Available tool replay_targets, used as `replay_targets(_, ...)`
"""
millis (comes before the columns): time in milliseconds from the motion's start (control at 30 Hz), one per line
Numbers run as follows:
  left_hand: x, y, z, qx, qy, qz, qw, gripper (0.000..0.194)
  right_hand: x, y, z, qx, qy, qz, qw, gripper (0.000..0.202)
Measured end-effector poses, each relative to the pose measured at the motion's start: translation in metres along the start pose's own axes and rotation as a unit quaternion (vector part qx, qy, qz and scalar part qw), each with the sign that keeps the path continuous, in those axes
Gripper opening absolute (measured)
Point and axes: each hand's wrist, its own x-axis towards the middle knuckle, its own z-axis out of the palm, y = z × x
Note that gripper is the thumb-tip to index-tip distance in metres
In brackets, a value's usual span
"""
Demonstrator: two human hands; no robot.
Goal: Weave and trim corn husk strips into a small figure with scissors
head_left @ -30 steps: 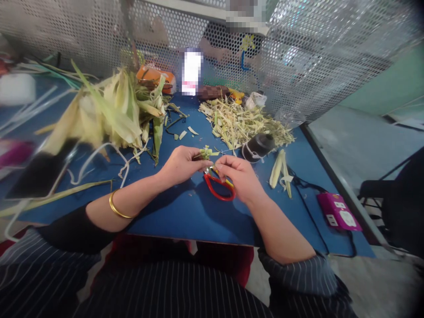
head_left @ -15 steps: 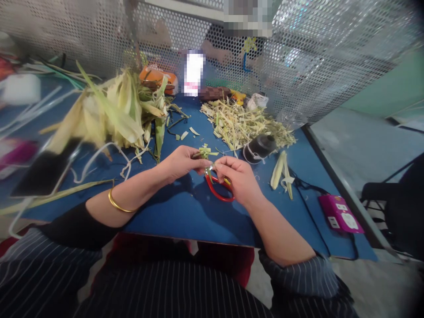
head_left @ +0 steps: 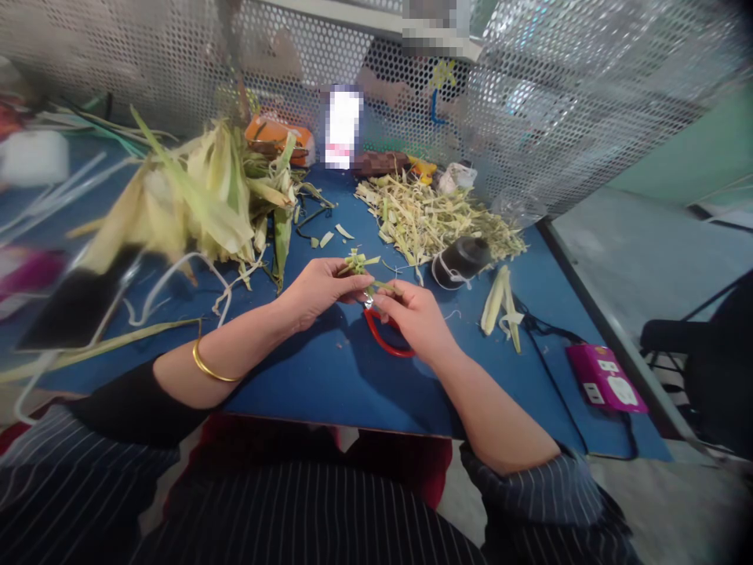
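Observation:
A small bundle of folded green corn husk strips is pinched in my left hand, its loose ends poking out above the fingers. My right hand is closed on one end of a narrow husk strip that stretches across from the bundle. The two hands almost meet over the blue table. Just under them lie scissors with red handles; their blades are mostly hidden by my fingers. Behind my right hand a black spool of thread lies tilted, a white band around it.
A big pile of corn husks stands at the left, beside a white cable and a dark tablet-like device. Shredded husk heaps at the back right. A magenta power box sits on the right; a perforated metal screen closes the back.
The husk bundle in my left hand has turned and shifted slightly left. My right hand now holds a strip drawn out to the right. The scissors have stayed in place.

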Motion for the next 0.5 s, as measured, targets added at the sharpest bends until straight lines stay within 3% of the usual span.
replay_targets(200,0.0006,-0.0002,0.0019,0.097,0.022,0.058,0.993,0.017,0.0013,0.0035,0.0000,-0.155,0.008,-0.034,0.987,0.019)
replay_targets(400,0.0018,0.0015,-0.0034,0.204,0.018,0.100,0.974,0.016,-0.0001,0.0021,0.0017,-0.173,0.005,-0.044,0.984,0.017)
replay_targets(500,0.0006,0.0038,-0.0016,0.174,0.014,0.081,0.981,0.017,0.0001,0.0026,0.0035,-0.154,-0.005,-0.034,0.987,0.019)
